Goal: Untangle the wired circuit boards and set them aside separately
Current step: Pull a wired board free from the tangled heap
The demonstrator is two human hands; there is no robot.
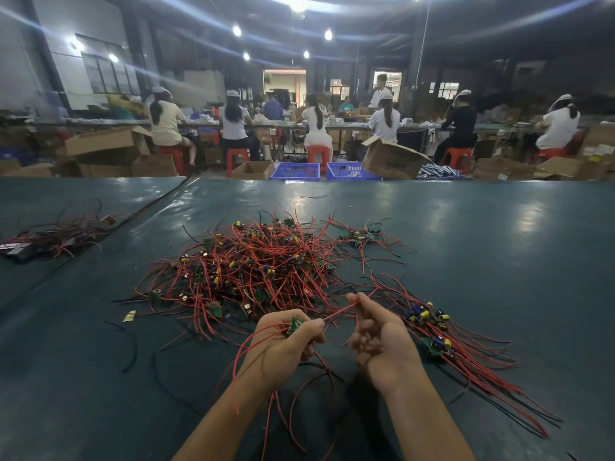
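A big tangled heap of small green circuit boards with red and black wires [253,271] lies in the middle of the dark green table [482,234]. My left hand [283,344] grips one green circuit board [294,325], its red wires trailing down over my wrist. My right hand [379,337] pinches a red wire [339,313] between thumb and forefinger; that wire runs from the board toward the heap. A row of separated boards [432,331] with straightened wires lies just right of my right hand.
Another small group of boards [359,236] sits at the heap's far right. A bundle of wired parts [50,237] lies at the far left of the table. Loose black wires [131,351] lie near the front. Beyond the table edge, people sit among cardboard boxes and blue crates [296,171].
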